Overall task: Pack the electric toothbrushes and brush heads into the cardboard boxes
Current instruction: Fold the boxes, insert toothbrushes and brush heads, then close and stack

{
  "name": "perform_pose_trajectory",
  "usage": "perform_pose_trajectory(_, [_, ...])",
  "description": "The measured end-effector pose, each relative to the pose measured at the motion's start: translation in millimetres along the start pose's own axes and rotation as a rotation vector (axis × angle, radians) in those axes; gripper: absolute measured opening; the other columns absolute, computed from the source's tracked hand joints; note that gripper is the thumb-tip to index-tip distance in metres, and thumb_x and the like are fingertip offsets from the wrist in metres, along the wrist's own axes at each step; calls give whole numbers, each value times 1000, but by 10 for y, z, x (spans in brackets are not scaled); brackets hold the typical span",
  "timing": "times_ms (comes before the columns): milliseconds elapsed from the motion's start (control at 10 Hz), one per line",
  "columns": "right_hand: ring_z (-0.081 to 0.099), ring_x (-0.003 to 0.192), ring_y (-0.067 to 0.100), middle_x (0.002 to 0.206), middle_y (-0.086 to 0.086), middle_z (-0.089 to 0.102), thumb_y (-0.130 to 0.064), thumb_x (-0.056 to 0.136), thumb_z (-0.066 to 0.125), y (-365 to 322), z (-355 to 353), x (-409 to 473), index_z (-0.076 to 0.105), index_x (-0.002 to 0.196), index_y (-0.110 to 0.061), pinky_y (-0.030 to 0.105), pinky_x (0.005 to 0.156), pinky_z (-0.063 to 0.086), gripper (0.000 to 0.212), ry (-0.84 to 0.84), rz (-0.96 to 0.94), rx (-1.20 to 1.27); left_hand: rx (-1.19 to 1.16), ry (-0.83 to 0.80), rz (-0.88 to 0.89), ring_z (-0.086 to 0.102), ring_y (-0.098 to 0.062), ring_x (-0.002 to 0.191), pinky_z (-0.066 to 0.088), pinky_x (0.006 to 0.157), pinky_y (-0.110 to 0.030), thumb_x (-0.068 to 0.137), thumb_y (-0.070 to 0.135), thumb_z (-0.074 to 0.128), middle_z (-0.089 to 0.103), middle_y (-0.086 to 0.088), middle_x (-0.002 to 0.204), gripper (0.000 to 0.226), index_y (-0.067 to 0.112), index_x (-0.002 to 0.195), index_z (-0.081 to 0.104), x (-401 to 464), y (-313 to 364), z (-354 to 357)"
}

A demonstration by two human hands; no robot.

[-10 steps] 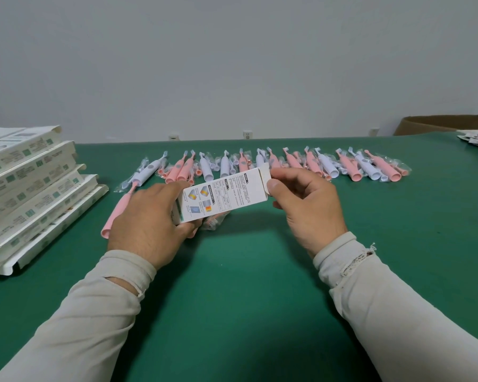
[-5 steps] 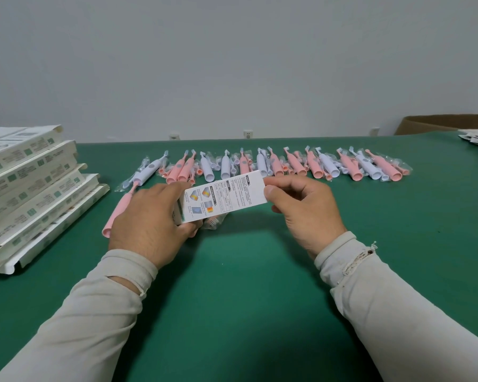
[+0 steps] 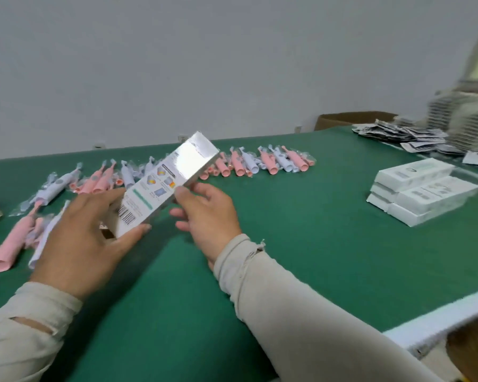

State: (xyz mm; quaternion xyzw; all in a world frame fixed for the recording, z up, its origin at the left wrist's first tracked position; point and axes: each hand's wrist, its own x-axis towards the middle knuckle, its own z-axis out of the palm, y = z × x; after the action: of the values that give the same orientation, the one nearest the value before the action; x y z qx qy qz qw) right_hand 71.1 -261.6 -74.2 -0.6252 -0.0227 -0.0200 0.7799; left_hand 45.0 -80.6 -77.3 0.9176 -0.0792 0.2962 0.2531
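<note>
Since both hands are on it, the printed cardboard box (image 3: 160, 188) is hanging tilted above the green table (image 3: 301, 257), probably for passing toward the packed white boxes (image 3: 422, 191) by the right edge. The left hand (image 3: 83, 238) is cradling its barcode end with fingers spread, the right hand (image 3: 207, 213) pinching its edge. It's looking glossy, closed, glare washing out the top face.

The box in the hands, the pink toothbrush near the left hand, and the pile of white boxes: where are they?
box (image 3: 160, 188): head view, printed face.
pink toothbrush (image 3: 10, 250): head view, handle.
pile of white boxes (image 3: 420, 194): head view, top of the front box.
</note>
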Motion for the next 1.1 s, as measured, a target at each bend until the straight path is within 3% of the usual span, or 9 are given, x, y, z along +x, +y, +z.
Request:
perform_pose_trajectory(100, [60,57,0,82,-3,73,-25,93,64,47,138,-227,70,99,-7,24,66,51,21,10,15,-118,-96,17,55,48,-16,101,44,87,-35,72,22,86,63,-8,114,62,14,129,63,-24,279,109])
perform_pose_trajectory(200, [70,77,10,94,-1,77,-25,93,60,-108,12,-313,71,99,-6,21,70,55,22,193,-1,-151,-233,-39,113,47,-8,108,45,99,-36,74,18,84,58,-2,122,68,13,137,56,-31,542,154])
perform_pose_trajectory(400, [73,71,26,68,-4,74,-20,90,61,-726,-980,-285,70,74,-9,40,67,61,21,557,-53,-35,-420,-127,325,48,9,120,41,93,-12,86,42,72,42,39,130,51,37,133,53,-97,1044,237])
perform_pose_trajectory(600, [64,91,29,111,10,66,-32,91,55,-1366,-2652,-254,60,96,-11,41,86,53,22,1100,-23,-160,-503,-201,155,64,5,91,47,78,-6,81,12,77,70,19,95,40,43,102,63,-363,842,507])
perform_pose_trajectory(700, [56,90,24,109,10,54,-23,98,51,-1441,-3110,-303,48,82,-21,40,95,50,16,1062,28,-197,-513,-182,118,65,3,85,45,73,-5,81,15,75,70,23,95,33,41,99,65,-336,756,529])
perform_pose_trajectory(800, [62,107,30,95,13,56,-8,98,55,-1427,-3325,-327,60,113,-5,40,98,53,16,1101,175,-325,-530,-192,100,65,-2,78,48,68,-13,81,23,74,70,19,91,27,42,98,67,-321,747,544])
perform_pose_trajectory(900, [57,79,22,89,3,50,-17,100,49,-1347,-3467,-335,47,140,-7,26,58,58,41,1021,124,-265,-545,-214,108,64,-7,72,48,65,-15,76,38,67,69,17,87,29,50,102,63,-331,781,569])
perform_pose_trajectory(1000, [58,79,21,109,9,53,-15,101,48,-1254,-3536,-308,46,137,-14,25,42,54,36,960,217,-262,-533,-225,110,63,-8,69,47,63,-16,77,37,69,69,17,85,26,48,100,64,-332,798,594])
perform_pose_trajectory(1100, [62,96,27,114,11,57,-17,99,54,-1190,-3600,-213,47,140,-5,26,48,57,43,987,216,-268,-486,-226,120,63,-6,69,45,61,-9,82,18,76,68,18,85,30,42,95,66,-337,803,607])
